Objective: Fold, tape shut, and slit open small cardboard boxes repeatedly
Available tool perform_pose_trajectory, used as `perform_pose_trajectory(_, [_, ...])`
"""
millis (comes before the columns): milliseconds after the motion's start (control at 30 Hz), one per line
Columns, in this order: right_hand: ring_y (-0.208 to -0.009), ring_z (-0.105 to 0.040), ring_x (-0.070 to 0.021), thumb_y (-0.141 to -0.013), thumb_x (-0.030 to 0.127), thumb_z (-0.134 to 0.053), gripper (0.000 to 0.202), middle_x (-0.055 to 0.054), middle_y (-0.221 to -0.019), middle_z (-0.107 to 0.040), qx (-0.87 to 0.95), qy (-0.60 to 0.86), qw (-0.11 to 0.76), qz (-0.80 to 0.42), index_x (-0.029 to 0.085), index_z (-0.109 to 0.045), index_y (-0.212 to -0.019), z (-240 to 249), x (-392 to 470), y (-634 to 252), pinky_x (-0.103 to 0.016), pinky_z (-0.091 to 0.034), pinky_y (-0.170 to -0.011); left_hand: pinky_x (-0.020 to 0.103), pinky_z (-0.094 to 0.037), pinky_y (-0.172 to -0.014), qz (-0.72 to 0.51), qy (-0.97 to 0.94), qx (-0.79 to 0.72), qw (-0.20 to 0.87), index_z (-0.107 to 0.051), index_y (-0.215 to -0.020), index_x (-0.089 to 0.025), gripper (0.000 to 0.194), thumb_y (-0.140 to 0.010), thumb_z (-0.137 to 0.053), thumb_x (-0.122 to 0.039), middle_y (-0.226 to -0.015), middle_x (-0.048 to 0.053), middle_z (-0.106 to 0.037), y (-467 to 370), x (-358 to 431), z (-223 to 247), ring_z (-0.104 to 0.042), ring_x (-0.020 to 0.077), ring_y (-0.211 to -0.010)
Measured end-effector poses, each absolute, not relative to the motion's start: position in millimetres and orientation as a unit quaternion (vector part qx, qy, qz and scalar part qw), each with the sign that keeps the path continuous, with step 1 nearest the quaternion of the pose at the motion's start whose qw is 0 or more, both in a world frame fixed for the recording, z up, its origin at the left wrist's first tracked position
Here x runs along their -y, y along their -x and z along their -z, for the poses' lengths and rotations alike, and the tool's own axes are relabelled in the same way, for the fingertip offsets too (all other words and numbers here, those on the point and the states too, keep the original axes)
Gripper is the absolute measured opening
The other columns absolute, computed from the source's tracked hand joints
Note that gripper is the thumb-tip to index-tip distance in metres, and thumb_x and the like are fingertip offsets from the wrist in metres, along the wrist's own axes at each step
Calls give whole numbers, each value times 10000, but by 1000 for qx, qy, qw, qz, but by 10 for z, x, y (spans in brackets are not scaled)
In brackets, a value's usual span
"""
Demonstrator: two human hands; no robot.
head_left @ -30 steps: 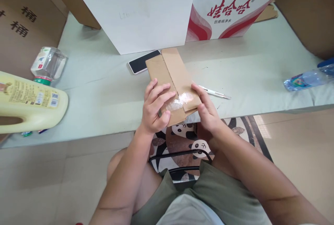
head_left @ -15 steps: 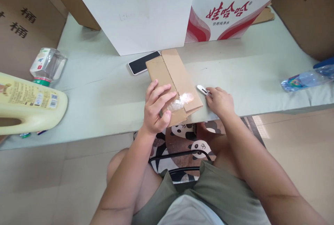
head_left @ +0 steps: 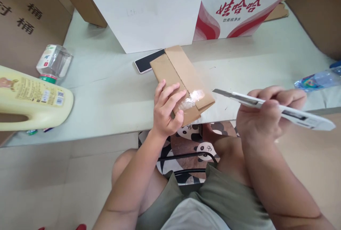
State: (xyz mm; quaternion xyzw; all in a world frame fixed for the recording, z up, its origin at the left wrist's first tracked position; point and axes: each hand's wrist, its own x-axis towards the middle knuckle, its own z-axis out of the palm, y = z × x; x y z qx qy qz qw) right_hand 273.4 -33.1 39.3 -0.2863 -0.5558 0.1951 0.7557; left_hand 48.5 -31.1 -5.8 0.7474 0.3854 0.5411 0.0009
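A small brown cardboard box [head_left: 180, 71] lies on the pale green table [head_left: 112, 95] with its near end over the table's edge. Clear tape [head_left: 192, 98] crosses its flap seam near that end. My left hand [head_left: 167, 108] grips the box's near left corner, fingers spread on top. My right hand [head_left: 266, 116] holds a white utility knife [head_left: 277, 109] lifted off the table to the right of the box. The blade is out and points left toward the taped end, a short gap away.
A phone [head_left: 147, 64] lies face up behind the box. A white box [head_left: 149, 9] and a red-and-white carton [head_left: 239, 6] stand at the back. A yellow jug [head_left: 32, 98] and a clear bottle [head_left: 53, 61] lie at left, a water bottle [head_left: 317, 79] at right. Brown cartons flank the table.
My right hand left the box, took the utility knife from the table beside it, and lifted it with the blade toward the box. My left hand stayed on the box.
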Motion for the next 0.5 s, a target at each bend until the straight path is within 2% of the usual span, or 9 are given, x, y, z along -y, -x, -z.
perform_pose_trajectory(100, [-569,-515,-109,-900,268,-699,99,41,-715,-477,622,283,713,-158,266,-617,-955,-389,450,-2575,-254,-438,-470,536,-383,-1230,-541,-746,-388,0,-669,-1206,-190,394,-965,-428,-388,-1286,123,-676,-494,322,59,-575,283,-1324])
perform_pose_trajectory(200, [-735,-653,-143,-919,274,-678,54,-5,-830,-611,688,343,631,-106,232,-652,-942,-373,572,-2535,-295,-536,-605,543,-396,-1218,-528,-750,-398,-3,-669,-1212,-205,405,-973,-411,-407,-1288,113,-676,-490,327,52,-579,284,-1320])
perform_pose_trajectory(333, [-869,-710,-161,-923,256,-681,45,-32,-914,-707,742,372,551,-84,215,-666,-913,-442,668,-2557,-312,-595,-746,549,-408,-1210,-523,-752,-402,-6,-667,-1212,-206,402,-976,-409,-404,-1282,112,-684,-489,333,30,-600,283,-1294])
perform_pose_trajectory(500, [-813,-726,-163,-924,246,-670,46,-25,-863,-731,759,337,553,-70,222,-661,-886,-474,661,-2505,-315,-612,-694,567,-406,-1206,-527,-748,-404,-1,-662,-1212,-217,403,-976,-400,-412,-1285,110,-686,-499,334,34,-615,288,-1276])
